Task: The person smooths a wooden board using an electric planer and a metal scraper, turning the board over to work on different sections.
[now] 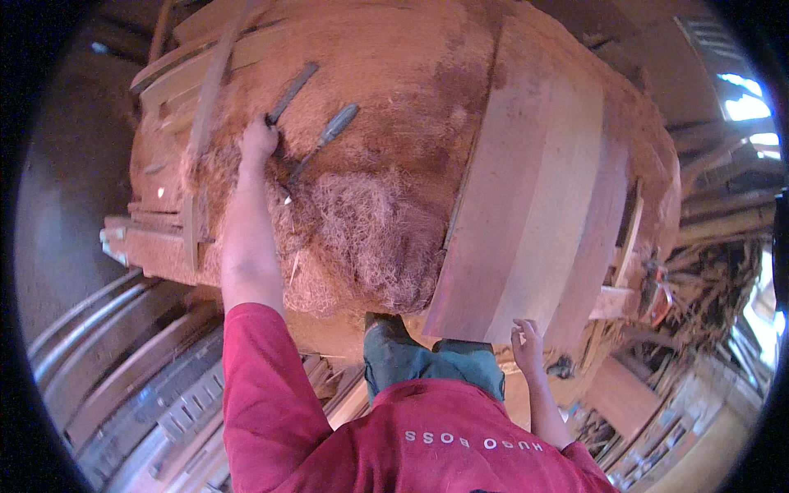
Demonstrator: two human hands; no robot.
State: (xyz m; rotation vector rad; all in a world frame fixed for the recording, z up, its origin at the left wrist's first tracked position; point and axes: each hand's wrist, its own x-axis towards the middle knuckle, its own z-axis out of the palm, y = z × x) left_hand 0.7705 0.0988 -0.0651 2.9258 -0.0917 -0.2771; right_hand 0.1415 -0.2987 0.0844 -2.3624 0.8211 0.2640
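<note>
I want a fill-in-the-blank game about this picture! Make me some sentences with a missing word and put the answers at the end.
1. The hand right beside the flat dark tool is the person's ____ hand.
2. In the picture, the striped wooden panel is on the ____ side of the heap of curly shavings.
3. The person's shirt is the colour ____.

Missing words: left; right; red.

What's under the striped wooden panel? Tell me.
The striped panel lies over the dusty bench, whose surface shows along its left side. Anything directly beneath the panel is covered and can't be seen.
</note>
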